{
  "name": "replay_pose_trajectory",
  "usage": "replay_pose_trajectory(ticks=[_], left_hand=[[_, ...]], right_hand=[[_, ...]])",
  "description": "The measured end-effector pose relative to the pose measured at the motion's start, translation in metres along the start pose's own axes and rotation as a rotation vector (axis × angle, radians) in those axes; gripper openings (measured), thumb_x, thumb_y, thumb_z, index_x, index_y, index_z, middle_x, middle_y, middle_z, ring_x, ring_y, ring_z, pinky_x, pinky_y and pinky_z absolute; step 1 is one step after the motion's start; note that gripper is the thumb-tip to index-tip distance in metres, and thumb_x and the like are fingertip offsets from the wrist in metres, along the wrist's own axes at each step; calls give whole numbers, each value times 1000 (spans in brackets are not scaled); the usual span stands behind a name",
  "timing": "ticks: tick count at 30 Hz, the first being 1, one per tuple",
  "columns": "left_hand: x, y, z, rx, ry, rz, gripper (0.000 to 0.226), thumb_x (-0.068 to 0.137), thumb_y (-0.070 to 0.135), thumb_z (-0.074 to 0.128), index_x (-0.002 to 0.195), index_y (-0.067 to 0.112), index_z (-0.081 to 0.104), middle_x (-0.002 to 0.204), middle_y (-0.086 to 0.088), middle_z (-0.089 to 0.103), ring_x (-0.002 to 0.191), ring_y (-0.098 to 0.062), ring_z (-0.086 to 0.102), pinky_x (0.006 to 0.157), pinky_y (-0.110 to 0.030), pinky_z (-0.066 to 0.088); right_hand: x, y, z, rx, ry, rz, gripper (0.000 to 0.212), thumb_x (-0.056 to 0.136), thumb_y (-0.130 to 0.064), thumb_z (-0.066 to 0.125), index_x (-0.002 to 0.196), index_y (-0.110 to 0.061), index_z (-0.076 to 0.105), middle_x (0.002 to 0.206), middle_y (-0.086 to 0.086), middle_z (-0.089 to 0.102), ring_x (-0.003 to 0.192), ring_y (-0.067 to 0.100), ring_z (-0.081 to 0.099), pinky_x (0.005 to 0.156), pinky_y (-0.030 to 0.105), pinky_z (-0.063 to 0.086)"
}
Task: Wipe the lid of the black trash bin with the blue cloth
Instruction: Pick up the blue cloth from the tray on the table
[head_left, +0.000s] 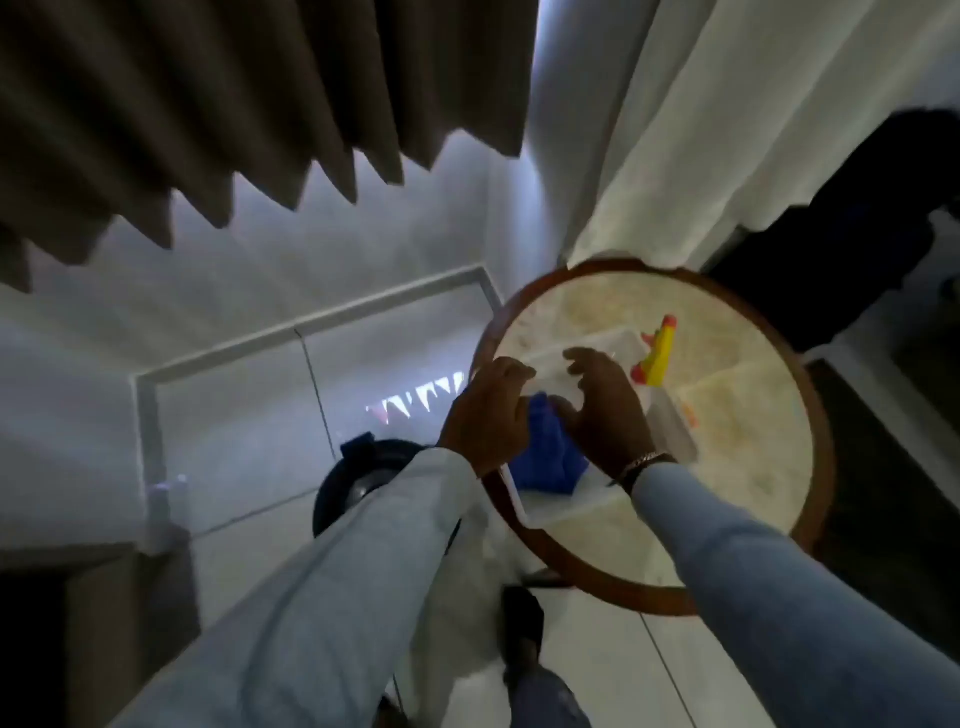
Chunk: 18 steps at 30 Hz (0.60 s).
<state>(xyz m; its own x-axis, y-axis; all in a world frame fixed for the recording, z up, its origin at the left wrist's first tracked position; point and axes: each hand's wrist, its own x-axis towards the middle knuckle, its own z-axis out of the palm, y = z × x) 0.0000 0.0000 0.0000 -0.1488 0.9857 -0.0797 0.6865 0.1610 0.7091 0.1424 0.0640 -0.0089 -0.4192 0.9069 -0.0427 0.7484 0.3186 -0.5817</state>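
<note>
Both hands were positioned over the white tray (561, 512) on the round table (810, 415), with the blue cloth (545, 457) lying in the tray between and beneath them. The left hand (488, 415) was curled, fingers bent toward the cloth's upper edge; the right hand (605, 410) was spread in a loose claw above and to the right of the cloth. Motion blur prevented confirming whether either hand had closed on the fabric; contact appeared likely at the thumbs. The black trash bin (353, 483) stood on the floor to the left of the table, below the left sleeve (332, 571), its lid mostly hidden. The bin lay leftward and lower than the cloth, nearer the left hand. A yellow spray bottle (657, 358) stood beyond the right hand
</note>
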Motion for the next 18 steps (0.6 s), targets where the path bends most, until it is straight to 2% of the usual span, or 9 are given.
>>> replay_pose_trajectory(ticks=[2, 5, 6, 9, 12, 15, 18], left_hand=[[17, -16, 33, -7, -116, -30, 41, 90, 8, 50, 131, 8, 51, 138, -14, 54, 129, -30, 49, 109, -41, 41], [42, -42, 70, 131, -341, -134, 64, 86, 14, 57, 144, 8, 31, 153, -17, 31, 142, -32, 30, 117, -43, 29], [52, -49, 83, 186, -413, -168, 71, 84, 17, 60, 146, 9, 25, 154, -18, 27, 143, -34, 28, 116, -45, 31], [71, -61, 109, 396, -499, -175, 72, 85, 22, 62, 145, 8, 25, 141, -21, 41, 127, -39, 45, 105, -51, 43], [78, -66, 128, 544, -469, -152, 69, 83, 25, 64, 141, 9, 30, 133, -22, 46, 120, -40, 51, 100, -52, 47], [79, -67, 129, 385, -465, -218, 47, 85, 17, 62, 128, 5, 44, 126, -21, 55, 117, -38, 55, 99, -50, 47], [76, -64, 109, 124, -391, -264, 24, 88, 9, 59, 108, -2, 56, 111, -22, 63, 105, -35, 60, 89, -35, 48]], right_hand=[[0, 31, 25, 44, -101, 150, 48, 80, -22, 70, 121, -19, 48, 120, 8, 56, 107, 25, 56, 91, 37, 50], [-2, 74, 60, -7, -219, 314, 52, 78, -31, 73, 118, -11, 48, 119, 15, 55, 106, 32, 54, 89, 43, 48], [-1, 83, 70, -20, -243, 368, 55, 76, -36, 74, 117, -9, 48, 118, 17, 55, 106, 33, 53, 88, 44, 47], [1, 101, 95, -56, -268, 415, 61, 72, -41, 77, 112, -4, 49, 113, 20, 55, 101, 37, 53, 85, 44, 46], [1, 105, 112, 3, -245, 455, 53, 73, -31, 76, 112, -5, 51, 113, 19, 58, 100, 36, 56, 77, 34, 42], [3, 100, 112, 55, -214, 459, 36, 77, -22, 70, 108, -6, 57, 104, 17, 67, 95, 35, 61, 72, 29, 39], [5, 87, 91, 95, -79, 402, 25, 74, -15, 71, 97, -10, 66, 90, 10, 70, 81, 26, 61, 68, 24, 36]])
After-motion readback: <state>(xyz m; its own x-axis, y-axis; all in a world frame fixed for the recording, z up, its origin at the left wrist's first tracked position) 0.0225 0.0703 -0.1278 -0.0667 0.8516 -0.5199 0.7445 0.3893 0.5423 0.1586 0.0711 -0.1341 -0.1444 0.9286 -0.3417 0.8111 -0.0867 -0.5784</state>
